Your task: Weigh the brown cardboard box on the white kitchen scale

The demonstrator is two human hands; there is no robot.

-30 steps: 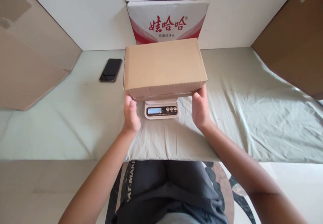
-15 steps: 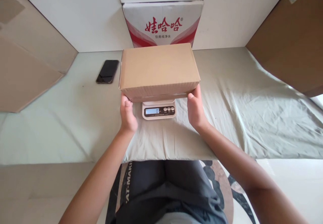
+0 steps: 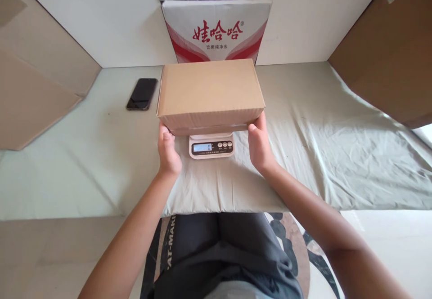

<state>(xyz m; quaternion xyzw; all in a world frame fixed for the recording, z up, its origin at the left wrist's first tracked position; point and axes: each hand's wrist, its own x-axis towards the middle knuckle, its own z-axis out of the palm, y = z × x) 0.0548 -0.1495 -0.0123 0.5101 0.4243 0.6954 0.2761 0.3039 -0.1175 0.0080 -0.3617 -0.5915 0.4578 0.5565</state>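
A closed brown cardboard box (image 3: 211,87) is held level over a small white kitchen scale (image 3: 212,154). My left hand (image 3: 168,153) grips the box's near left corner, thumb on the front face and fingers hidden underneath. At the near right corner my right hand (image 3: 259,144) holds it the same way. The scale's lit display shows 0, with several round buttons to its right. Its weighing platform is mostly covered by the box, so I cannot see whether the two touch.
Left of the box lies a black smartphone (image 3: 142,94) on the pale green cloth (image 3: 84,155). A white and red carton (image 3: 218,29) stands behind. Large brown cardboard boxes flank the surface, one on the left (image 3: 43,78) and one on the right (image 3: 388,60).
The view has shifted slightly. Both hands keep the same hold on the box, which is almost unmoved over the scale. The display still reads 0.
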